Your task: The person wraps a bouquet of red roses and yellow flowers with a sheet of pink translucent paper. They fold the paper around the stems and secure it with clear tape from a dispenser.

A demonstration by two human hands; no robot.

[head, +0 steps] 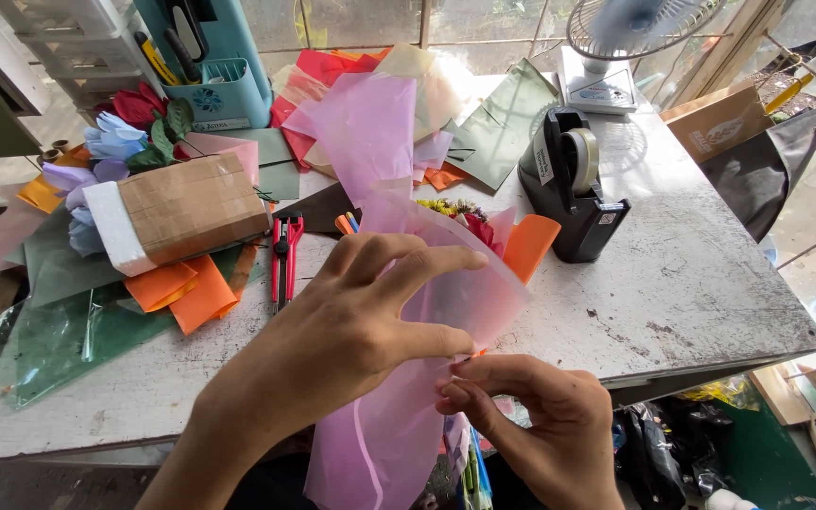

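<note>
White worktop point(691, 283), paint scuffed, fills most of the view; everything below is placed relative to the black tape dispenser point(573, 184) standing on it right of centre. Left of the dispenser and nearer the camera, a pink wrapping sheet point(469, 293) is folded around a small bunch of flowers point(460, 215), yellow and red heads just showing at the top, an orange sheet point(531, 244) poking out on the dispenser side, almost touching its base. Left hand point(351, 331) lies over the front of the pink sheet, fingers point(417, 260) spread and pressing the wrap, thumb along the lower fold. Right hand point(540, 416), below the dispenser at the worktop edge, has its fingers pinched shut on the lower edge of the pink sheet. Far left of the dispenser: a foam block wrapped in brown tape point(186, 210) with blue and red paper flowers point(120, 142) behind it, green and orange sheets underneath. Between block and bouquet, a red utility knife point(285, 255) lies flat. Behind-left of the dispenser, a loose pile of pink, red and green papers point(380, 113); further left, a light blue tool holder point(214, 71). Directly behind the dispenser, a white desk fan point(616, 47); to its right, a brown paper bag point(720, 123).
</note>
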